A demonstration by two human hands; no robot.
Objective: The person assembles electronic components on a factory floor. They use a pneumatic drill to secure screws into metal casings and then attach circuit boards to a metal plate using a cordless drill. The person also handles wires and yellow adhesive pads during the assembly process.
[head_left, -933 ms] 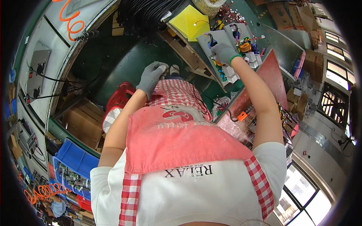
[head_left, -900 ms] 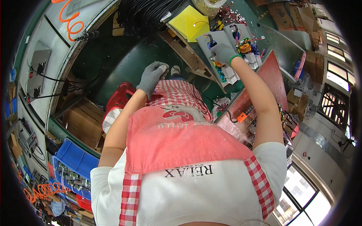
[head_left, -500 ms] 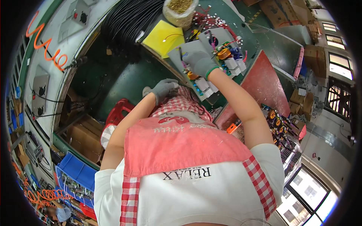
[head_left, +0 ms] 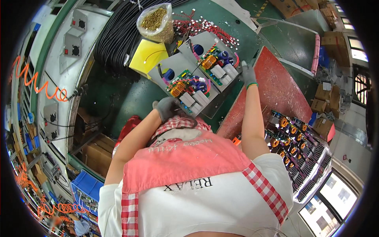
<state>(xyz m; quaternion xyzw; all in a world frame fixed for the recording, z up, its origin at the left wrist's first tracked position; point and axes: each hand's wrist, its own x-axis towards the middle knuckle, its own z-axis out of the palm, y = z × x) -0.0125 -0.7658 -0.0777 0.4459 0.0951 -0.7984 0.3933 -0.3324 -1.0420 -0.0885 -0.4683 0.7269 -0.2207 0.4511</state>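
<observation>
Two grey metal plates, each with a circuit board mounted on it, lie side by side. The left circuit board [head_left: 188, 90] carries a copper coil, blue round parts and white blocks; the right circuit board [head_left: 218, 67] looks alike. My left hand [head_left: 169, 109], in a grey glove, is low by the near edge of the left plate [head_left: 164, 67]. Its fingers are mostly hidden, so I cannot see whether it touches the plate. Just right of the right board, my gloved right hand [head_left: 248, 74] is open with fingers stretched away from me, beside a red worn panel [head_left: 272, 87].
Beyond the plates are a yellow sheet [head_left: 148, 57], a bag of small brass-coloured pieces [head_left: 156, 23], and red-and-white connector wires [head_left: 205, 27]. Black cables [head_left: 114, 43] pile up at the far left. Several coil-bearing boards [head_left: 292, 138] stand at my right; a blue bin [head_left: 87, 185] is lower left.
My right hand has left the left circuit board and moved right, past the right one. My left hand stays low, nearer the left plate's edge. The whole view has shifted.
</observation>
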